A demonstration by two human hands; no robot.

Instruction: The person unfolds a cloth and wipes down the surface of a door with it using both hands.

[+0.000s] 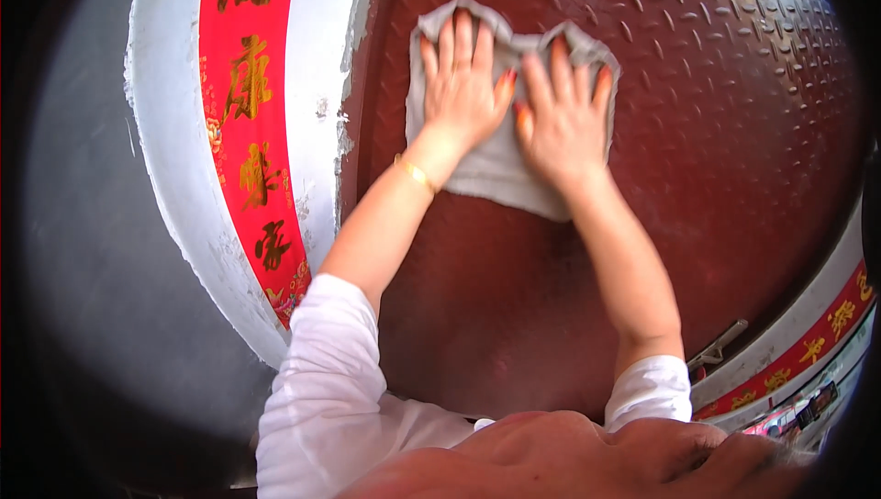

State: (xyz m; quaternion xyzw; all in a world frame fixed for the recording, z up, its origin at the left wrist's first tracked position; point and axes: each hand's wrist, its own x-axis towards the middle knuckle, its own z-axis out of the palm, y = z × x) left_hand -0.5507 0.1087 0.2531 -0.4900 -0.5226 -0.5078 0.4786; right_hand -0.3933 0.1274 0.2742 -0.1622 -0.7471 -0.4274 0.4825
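Note:
A pale grey cloth lies spread against a dark red metal door with a raised tread pattern. Flat on its left half rests my left hand, fingers stretched toward the cloth's far edge; a gold bracelet circles that wrist. My right hand presses on the right half with its fingers spread. Both hands lie on top of the cloth, side by side and a little apart. The cloth's far edge is crumpled around the fingertips.
Left of the door runs a white frame with chipped edges, carrying a red paper banner with gold and dark lettering. A grey wall lies beyond. At the lower right are a metal handle and another red banner.

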